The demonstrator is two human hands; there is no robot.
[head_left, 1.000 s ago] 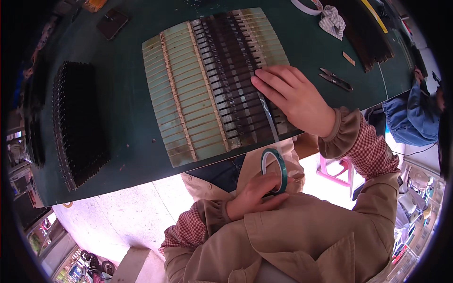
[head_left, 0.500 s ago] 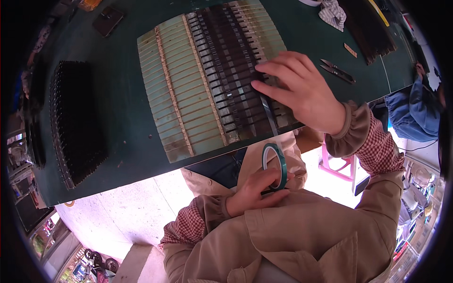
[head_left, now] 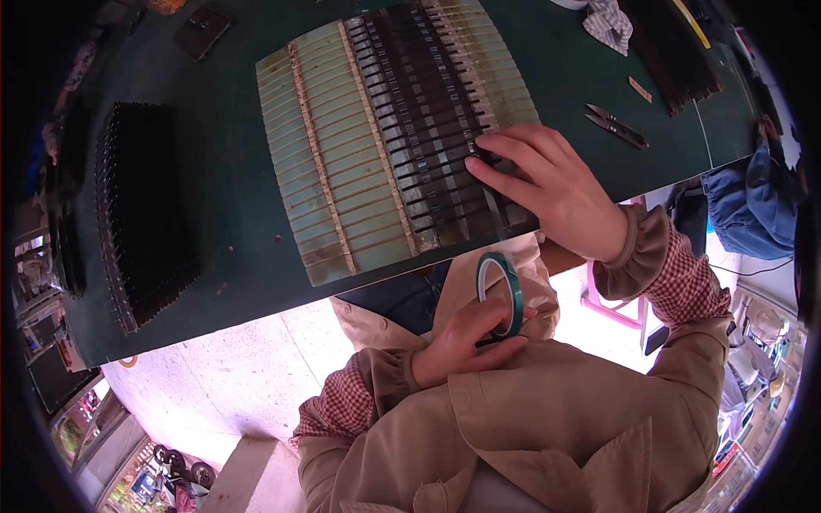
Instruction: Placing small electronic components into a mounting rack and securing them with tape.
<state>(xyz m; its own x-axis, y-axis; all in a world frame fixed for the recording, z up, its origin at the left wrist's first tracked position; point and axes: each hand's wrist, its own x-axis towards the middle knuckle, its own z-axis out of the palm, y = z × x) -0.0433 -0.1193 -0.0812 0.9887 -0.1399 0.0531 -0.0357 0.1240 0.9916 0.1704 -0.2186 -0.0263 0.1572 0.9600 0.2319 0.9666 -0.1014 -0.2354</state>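
My left hand [head_left: 466, 342], low in front of my body below the table edge, is closed on a roll of green tape [head_left: 514, 295]. A strip of tape [head_left: 494, 209] runs from the roll up onto a pale green slotted board [head_left: 329, 154]. Thin dark strips [head_left: 419, 111] lie side by side across the board's right half, crossed by bands of tape. My right hand [head_left: 556, 184] is on the board's near right part, fingers stretched out and apart. Its fingertips rest on the tape strip over the dark strips; what is under them is hidden.
A stack of black strips [head_left: 150, 214] stands on the dark green table [head_left: 235, 256] at left. Small thread snips [head_left: 617, 126], a wooden piece [head_left: 640, 90], a cloth [head_left: 608, 26] and more dark strips [head_left: 667, 51] lie to the right. Another person's blue sleeve [head_left: 748, 205] shows at far right.
My right fingertips have slid a little along the tape strip toward me. My left hand still holds the roll at the same place. The whole view has shifted slightly.
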